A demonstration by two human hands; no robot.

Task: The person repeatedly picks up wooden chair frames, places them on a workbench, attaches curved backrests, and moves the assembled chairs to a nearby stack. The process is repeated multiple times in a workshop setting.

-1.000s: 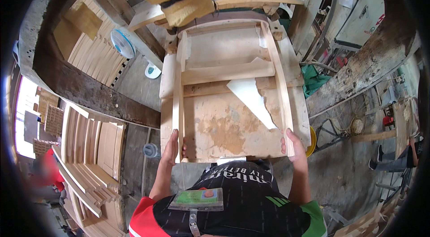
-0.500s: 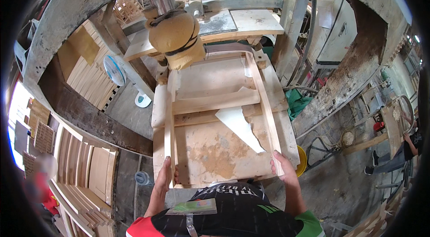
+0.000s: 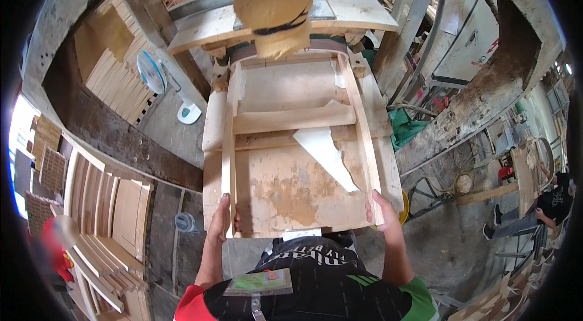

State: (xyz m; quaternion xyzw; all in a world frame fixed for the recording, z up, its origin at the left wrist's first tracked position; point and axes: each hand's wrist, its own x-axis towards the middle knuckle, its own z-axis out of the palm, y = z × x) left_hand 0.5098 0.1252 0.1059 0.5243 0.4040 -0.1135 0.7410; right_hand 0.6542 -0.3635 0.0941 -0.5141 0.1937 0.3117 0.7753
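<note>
A workshop with a grey concrete floor point(image 3: 434, 254) spreads around a heavy, blotched metal structure point(image 3: 449, 108), whose thick beams flank the table point(image 3: 273, 212). The table's wooden top is worn, with brown, flaky stains toward its near edge. Beyond its left edge stand stacked curved wooden parts point(image 3: 103, 199). A pale, smooth wooden frame point(image 3: 294, 119) lies over the table, its two long rails running from the far edge to the near corners, joined by a crossbar. Above the far edge hangs a rounded yellowish padded block point(image 3: 273, 8), bound with black bands. A yellow bucket point(image 3: 405, 206) shows partly past the right edge; a small pale bucket point(image 3: 183, 221) sits on the floor off the left edge, its contents unclear. Inside the frame lies a white torn sheet point(image 3: 328, 157). At the near corners, the left hand point(image 3: 220, 218) and right hand point(image 3: 386, 212) have their fingers clamped on the rail ends.
</note>
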